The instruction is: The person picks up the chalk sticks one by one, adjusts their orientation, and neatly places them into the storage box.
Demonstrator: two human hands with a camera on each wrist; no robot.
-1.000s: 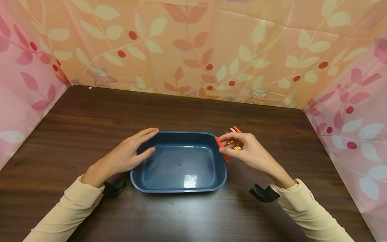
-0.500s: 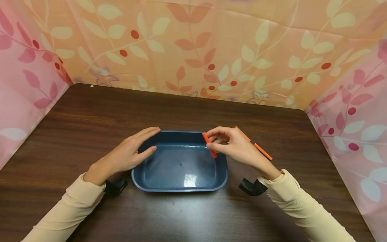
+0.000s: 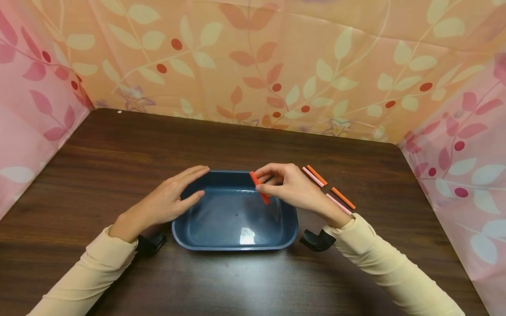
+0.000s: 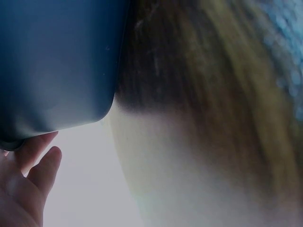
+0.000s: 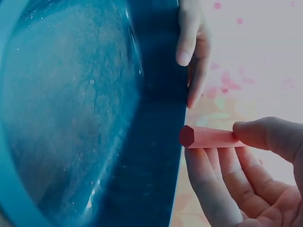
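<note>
My right hand (image 3: 290, 184) pinches a red stick (image 3: 254, 177) between thumb and fingers, above the back right part of a dark blue plastic tray (image 3: 237, 249). In the right wrist view the red stick (image 5: 210, 137) has a flat six-sided end, like a crayon or chalk; its exact kind is unclear. At the tray's left side my left hand (image 3: 164, 199) lies with fingers fairly straight, over its back left corner. In the left wrist view, the left hand's fingers (image 4: 45, 170) are beside the tray's (image 4: 61, 61) outer wall. The tray's visible floor holds nothing.
Right of the tray, orange sticks (image 3: 343, 198) and pink sticks (image 3: 338, 204) lie on the dark wooden table (image 3: 221, 281), partly behind my right hand and forearm. A patterned curtain (image 3: 253, 66) encloses the table's back and sides.
My right hand has carried the red stick left from the tray's right rim to over its inside. More of the sticks on the table show now. My left hand has stayed in place.
</note>
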